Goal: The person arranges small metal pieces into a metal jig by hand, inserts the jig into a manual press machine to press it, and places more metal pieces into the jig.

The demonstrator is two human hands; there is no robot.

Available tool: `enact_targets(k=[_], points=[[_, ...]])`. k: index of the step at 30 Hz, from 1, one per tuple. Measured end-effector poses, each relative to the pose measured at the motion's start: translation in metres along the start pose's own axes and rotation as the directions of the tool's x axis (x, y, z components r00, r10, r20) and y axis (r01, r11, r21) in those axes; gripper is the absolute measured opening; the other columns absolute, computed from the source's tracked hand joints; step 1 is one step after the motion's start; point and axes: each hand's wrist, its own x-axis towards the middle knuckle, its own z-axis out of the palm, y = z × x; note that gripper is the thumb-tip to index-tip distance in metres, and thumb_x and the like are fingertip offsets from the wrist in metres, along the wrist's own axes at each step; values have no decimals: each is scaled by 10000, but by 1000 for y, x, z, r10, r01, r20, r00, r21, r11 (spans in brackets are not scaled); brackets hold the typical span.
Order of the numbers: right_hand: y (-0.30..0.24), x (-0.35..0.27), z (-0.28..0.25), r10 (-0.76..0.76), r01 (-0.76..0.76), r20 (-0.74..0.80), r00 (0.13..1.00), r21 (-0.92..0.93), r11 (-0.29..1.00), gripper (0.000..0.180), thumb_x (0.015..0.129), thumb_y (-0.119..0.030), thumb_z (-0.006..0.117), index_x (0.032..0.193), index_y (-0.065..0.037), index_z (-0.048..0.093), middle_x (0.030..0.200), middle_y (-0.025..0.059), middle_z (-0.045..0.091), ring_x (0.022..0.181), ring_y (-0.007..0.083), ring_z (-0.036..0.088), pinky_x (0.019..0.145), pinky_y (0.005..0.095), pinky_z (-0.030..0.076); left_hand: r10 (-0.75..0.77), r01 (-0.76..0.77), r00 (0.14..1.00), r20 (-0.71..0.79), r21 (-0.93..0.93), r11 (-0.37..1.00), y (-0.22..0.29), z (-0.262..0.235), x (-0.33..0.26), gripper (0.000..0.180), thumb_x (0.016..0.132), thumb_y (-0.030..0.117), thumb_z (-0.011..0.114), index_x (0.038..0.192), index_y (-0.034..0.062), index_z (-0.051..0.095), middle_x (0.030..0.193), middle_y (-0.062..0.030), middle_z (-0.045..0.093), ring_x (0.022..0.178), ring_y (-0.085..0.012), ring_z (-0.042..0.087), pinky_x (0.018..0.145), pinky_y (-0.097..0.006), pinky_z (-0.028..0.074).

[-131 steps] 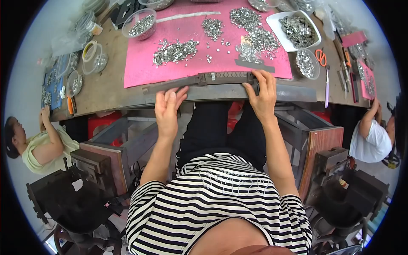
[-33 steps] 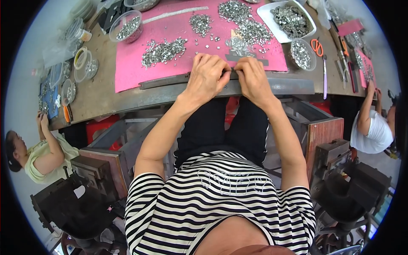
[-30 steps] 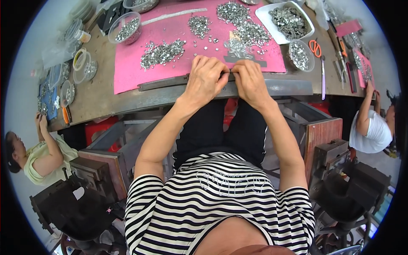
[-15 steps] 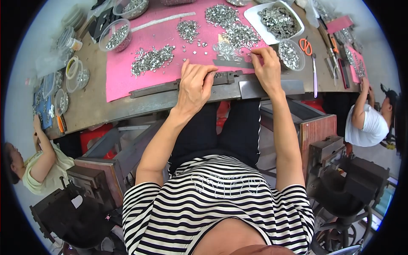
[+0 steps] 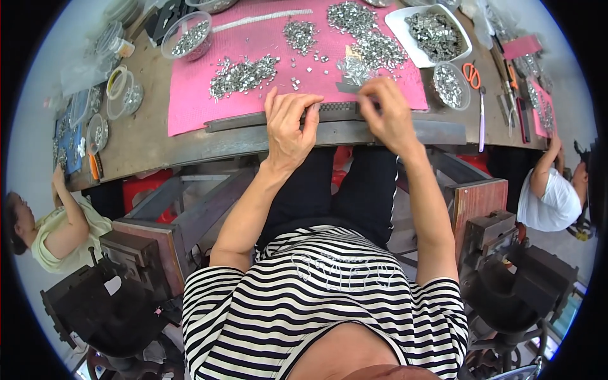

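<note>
A long dark metal bar (image 5: 244,120) with a row of small slots (image 5: 339,107) lies along the front edge of the bench. My left hand (image 5: 291,126) rests at its middle, fingers bent, thumb and forefinger close together beside the slotted part. Whatever they pinch is hidden. Over the bar's right end hovers my right hand (image 5: 387,117), its fingers bent and smeared by motion. Just beyond it are a grey strip (image 5: 346,87) and a pile of thin clear-looking slivers (image 5: 356,71).
Small silvery metal pieces (image 5: 244,77) lie in several heaps on a pink mat (image 5: 190,104). To the right stand a white tray (image 5: 415,54) and a clear tub (image 5: 451,85), near orange-handled scissors (image 5: 471,75). Another clear tub (image 5: 187,38) is at left. Co-workers sit at both sides.
My right hand has moved left and nearer, from beside the heaps to above the bar. The left hand keeps its place on the bar. The whole view has shifted slightly.
</note>
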Motion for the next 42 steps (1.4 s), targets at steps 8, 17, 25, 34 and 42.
enact_targets(k=[8,17,25,34,42], points=[[-20,-5,17,-139,161,161,977,-131,978,195,784,-21,712,950,-40,611,981,94,599,897,289,581,800,401,456,-65,64,997,-37,-25,998,-2,-12,-5,145,875,36,693,1007,94,715,940,-39,695,899,-230,634,1106,-479,345],[-20,-11,8,-276,315,187,943,-229,921,266,773,-15,720,1031,-28,657,1074,82,647,990,261,631,851,401,472,-219,240,970,-105,286,928,-49,-77,3,108,875,143,717,981,153,737,841,33,663,820,-152,574,945,-404,313],[-33,31,49,-195,201,153,969,-23,979,184,835,-21,702,1013,-64,706,937,79,624,905,270,619,831,396,450,-283,224,948,146,327,918,-50,-87,22,78,832,196,754,902,161,754,818,13,684,895,-203,598,970,-472,298],[-31,67,110,-225,234,219,949,-16,972,133,868,-53,688,996,-71,720,854,100,578,859,293,598,771,412,474,-237,151,948,212,353,923,-62,-83,24,85,835,211,760,894,150,760,817,-13,657,919,-234,587,970,-500,305],[-32,68,114,-197,192,169,966,50,980,88,869,-55,701,956,-43,707,834,120,586,812,315,603,708,434,480,-241,146,942,232,364,920,-66,-85,20,114,871,238,752,950,157,769,855,4,654,936,-213,588,979,-472,297]])
